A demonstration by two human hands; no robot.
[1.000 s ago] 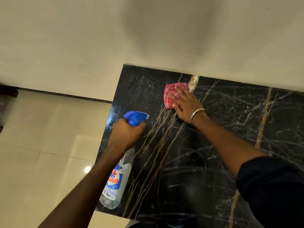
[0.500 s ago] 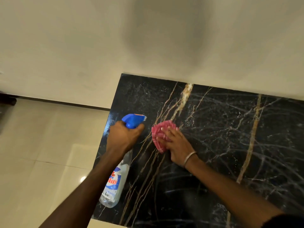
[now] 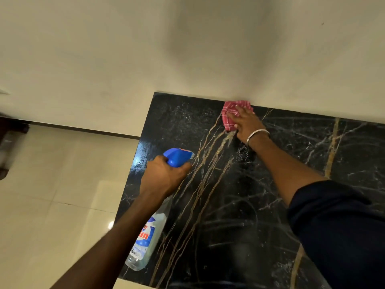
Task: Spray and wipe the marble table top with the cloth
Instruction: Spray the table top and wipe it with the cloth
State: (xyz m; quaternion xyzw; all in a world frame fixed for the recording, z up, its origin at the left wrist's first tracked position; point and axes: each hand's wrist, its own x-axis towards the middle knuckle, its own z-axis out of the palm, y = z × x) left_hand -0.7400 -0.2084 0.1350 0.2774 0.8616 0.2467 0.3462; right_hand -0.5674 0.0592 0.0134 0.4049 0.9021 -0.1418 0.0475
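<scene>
Pointing wallward: upright spray bottle (image 3: 145, 236) nozzle

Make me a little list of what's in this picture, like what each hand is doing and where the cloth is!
Left hand: wrapped round the neck of the spray bottle, by its blue trigger head
Right hand: pressed flat on the red cloth
Cloth place: at the far edge of the marble table top, up against the wall
Table look: black, with gold and white veins
Wrist: a silver bangle on the right one
Floor: shiny pale tiles, left of the table
</scene>
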